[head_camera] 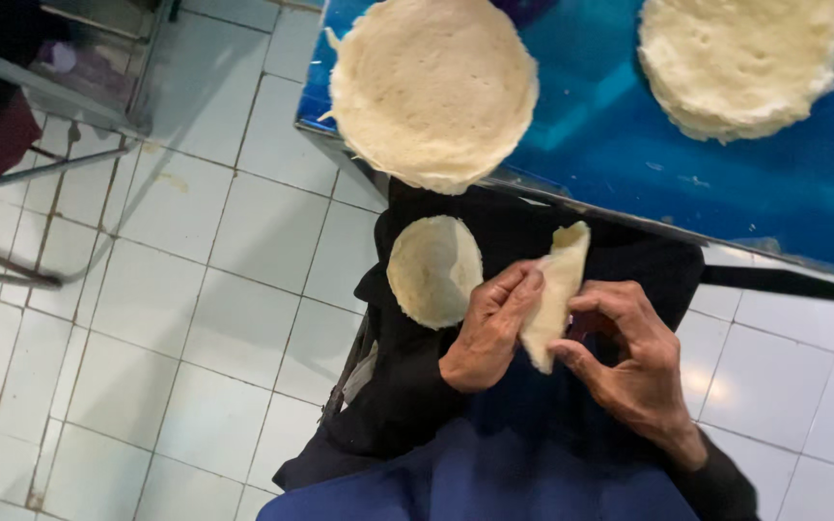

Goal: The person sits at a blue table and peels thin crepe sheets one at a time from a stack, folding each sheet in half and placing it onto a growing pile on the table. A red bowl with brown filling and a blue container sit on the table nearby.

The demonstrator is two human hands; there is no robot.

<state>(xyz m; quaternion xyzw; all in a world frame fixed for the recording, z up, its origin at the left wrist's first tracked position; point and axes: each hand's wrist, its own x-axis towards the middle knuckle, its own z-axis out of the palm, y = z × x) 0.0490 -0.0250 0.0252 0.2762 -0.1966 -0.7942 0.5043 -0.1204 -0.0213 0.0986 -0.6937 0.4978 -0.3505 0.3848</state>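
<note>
Over my lap, I hold a folded dough sheet (556, 294) between both hands, its long axis running nearly upright, its pointed end toward my knees and its broader end toward the counter (629, 145). My left hand (490, 328) pinches its left edge, fingers curled, thumb tucked under. My right hand (634, 362) grips its lower right edge between thumb and bent fingers. Just beside the left hand, a small round dough disc (433, 270) rests on the dark cloth (407, 376) across my lap. Two stacks of round dough sheets (431, 87) lie on the blue counter, well apart from my hands, above white floor tiles (195, 289).
</note>
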